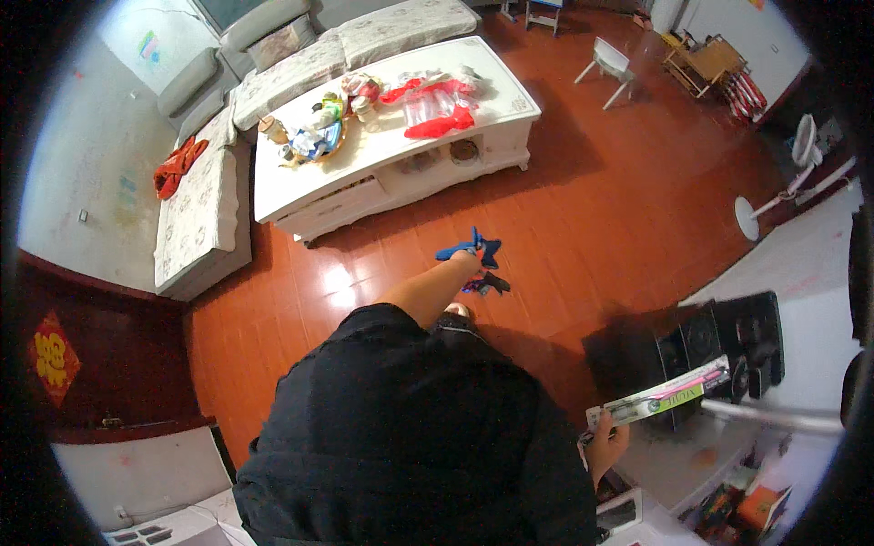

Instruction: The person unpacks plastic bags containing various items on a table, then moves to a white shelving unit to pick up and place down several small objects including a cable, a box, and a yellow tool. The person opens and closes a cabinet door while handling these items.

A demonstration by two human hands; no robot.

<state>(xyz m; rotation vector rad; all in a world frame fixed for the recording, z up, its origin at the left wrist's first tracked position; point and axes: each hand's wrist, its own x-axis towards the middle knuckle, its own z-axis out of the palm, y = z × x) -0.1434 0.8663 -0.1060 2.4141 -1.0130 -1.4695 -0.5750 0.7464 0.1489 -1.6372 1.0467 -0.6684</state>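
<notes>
My left arm reaches forward over the floor, and my left hand (470,259) is at a bundle of blue, red and dark pieces (489,251). Blue parts stick out around the fingers and a dark part hangs below. The bundle looks like cloth, but its kind is not clear, and much of the hand is hidden. Off to my right side, my right hand (606,442) grips the end of a long flat toothbrush package (672,392). This pack has a clear front, a green label with writing and a pink handle inside.
A white coffee table (382,164) bears snacks and red-and-clear plastic bags (440,109). Behind it runs a covered sofa (287,89). On the right are black speakers (710,334), a white stand fan (748,218) and a metal rail (771,415). A white chair (609,61) stands farther off.
</notes>
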